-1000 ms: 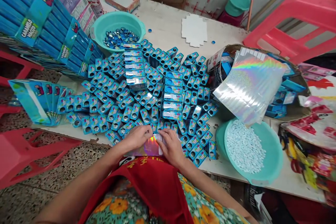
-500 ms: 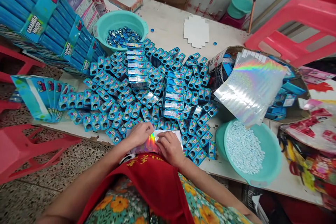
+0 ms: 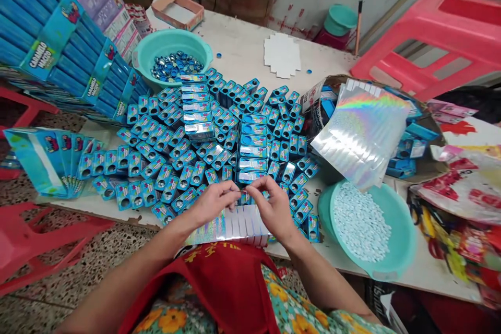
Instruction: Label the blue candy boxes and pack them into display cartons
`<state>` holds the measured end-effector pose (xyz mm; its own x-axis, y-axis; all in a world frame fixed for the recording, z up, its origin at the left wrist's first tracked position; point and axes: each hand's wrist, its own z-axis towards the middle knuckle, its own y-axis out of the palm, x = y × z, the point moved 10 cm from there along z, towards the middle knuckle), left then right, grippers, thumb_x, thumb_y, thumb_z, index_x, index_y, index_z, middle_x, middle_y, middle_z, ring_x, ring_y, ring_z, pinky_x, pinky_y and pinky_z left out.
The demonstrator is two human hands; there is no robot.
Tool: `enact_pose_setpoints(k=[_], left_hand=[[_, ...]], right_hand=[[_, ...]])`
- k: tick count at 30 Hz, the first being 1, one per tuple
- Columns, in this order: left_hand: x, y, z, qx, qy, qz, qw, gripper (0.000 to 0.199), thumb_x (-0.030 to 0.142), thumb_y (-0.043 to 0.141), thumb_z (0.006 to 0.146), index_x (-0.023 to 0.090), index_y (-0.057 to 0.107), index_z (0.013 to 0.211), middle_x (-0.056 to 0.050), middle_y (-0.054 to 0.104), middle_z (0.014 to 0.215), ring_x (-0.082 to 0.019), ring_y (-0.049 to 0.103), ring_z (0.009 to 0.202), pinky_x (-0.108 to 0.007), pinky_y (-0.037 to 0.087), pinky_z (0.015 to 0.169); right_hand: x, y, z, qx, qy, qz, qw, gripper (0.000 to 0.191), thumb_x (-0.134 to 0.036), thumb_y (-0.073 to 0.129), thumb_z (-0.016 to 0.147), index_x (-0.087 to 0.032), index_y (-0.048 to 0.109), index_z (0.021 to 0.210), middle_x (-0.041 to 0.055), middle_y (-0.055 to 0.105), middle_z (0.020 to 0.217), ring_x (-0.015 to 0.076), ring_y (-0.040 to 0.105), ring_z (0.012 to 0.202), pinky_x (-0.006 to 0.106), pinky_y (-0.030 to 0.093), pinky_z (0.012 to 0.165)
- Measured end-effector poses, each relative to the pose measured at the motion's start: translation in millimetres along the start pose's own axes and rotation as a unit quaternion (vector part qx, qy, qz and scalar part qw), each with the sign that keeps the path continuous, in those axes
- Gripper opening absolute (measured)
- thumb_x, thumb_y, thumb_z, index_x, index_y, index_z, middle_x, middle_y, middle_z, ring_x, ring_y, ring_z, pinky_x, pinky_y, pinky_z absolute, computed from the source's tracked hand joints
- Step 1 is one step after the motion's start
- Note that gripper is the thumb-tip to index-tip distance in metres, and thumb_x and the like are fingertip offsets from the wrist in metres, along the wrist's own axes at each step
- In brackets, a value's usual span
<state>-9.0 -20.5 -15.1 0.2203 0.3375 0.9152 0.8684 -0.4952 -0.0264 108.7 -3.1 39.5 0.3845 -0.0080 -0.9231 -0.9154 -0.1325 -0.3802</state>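
Observation:
My left hand and my right hand meet fingertip to fingertip above the near table edge. Both are pinched closed; whatever lies between the fingertips is too small to make out. Just below them, against the red apron, lies a shiny holographic sheet marked off in strips. Beyond the hands spreads a mass of small blue boxes with round openings. Two raised rows of boxes stand among them, a left row and a right row.
A teal basin of blue caps stands at the back left, another of pale pellets at the right. Silvery sheets lie over a carton of blue boxes. Tall blue packs rise at the left, near red stools.
Both hands have risen off the sheet and come together at the fingertips. More of the striped sheet now shows below them. The camera view has shifted slightly.

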Motion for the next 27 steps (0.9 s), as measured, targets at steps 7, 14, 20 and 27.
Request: enact_pose_setpoints(k=[7,14,20,27], left_hand=[[49.4,-53.1,58.2,0.088,0.079,0.116,0.986,0.023,0.03,0.041,0.086,0.02,0.049,0.105,0.006,0.048,0.06,-0.01,0.046,0.055,-0.021,0.036,0.054],[64.7,-77.5,114.4,0.093,0.113,0.181,0.973,0.015,0.019,0.038,0.081,0.018,0.046,0.093,0.005,0.047,0.06,-0.011,0.042,0.055,-0.022,0.03,0.052],[23.4,-74.6,134.2,0.137,0.083,0.215,0.963,0.017,0.019,0.038,0.083,0.019,0.041,0.1,0.004,0.046,0.062,-0.014,0.045,0.058,-0.023,0.032,0.056],[15.2,-56.6,104.9,0.178,0.041,0.466,0.866,0.026,0.021,0.033,0.089,0.022,0.045,0.112,-0.011,0.059,0.099,-0.026,0.056,0.087,-0.032,0.038,0.068]], right_hand=[[10.1,-28.9,58.8,0.189,-0.058,-0.099,0.975,0.013,-0.031,0.059,0.081,-0.021,0.057,0.073,0.0029,0.058,0.086,0.0184,0.052,0.089,0.035,0.041,0.084],[30.5,-36.6,109.9,0.221,-0.03,-0.155,0.963,0.014,-0.029,0.06,0.077,-0.02,0.056,0.068,0.005,0.052,0.09,0.0208,0.047,0.093,0.039,0.037,0.088],[51.1,-37.5,119.1,0.237,-0.009,-0.118,0.964,0.016,-0.022,0.061,0.069,-0.02,0.051,0.08,0.0046,0.045,0.093,0.0192,0.045,0.09,0.034,0.04,0.082],[63.7,-45.3,125.4,0.225,0.022,-0.102,0.969,0.015,-0.021,0.056,0.071,-0.018,0.051,0.084,0.0029,0.05,0.089,0.0148,0.048,0.076,0.031,0.043,0.076]])
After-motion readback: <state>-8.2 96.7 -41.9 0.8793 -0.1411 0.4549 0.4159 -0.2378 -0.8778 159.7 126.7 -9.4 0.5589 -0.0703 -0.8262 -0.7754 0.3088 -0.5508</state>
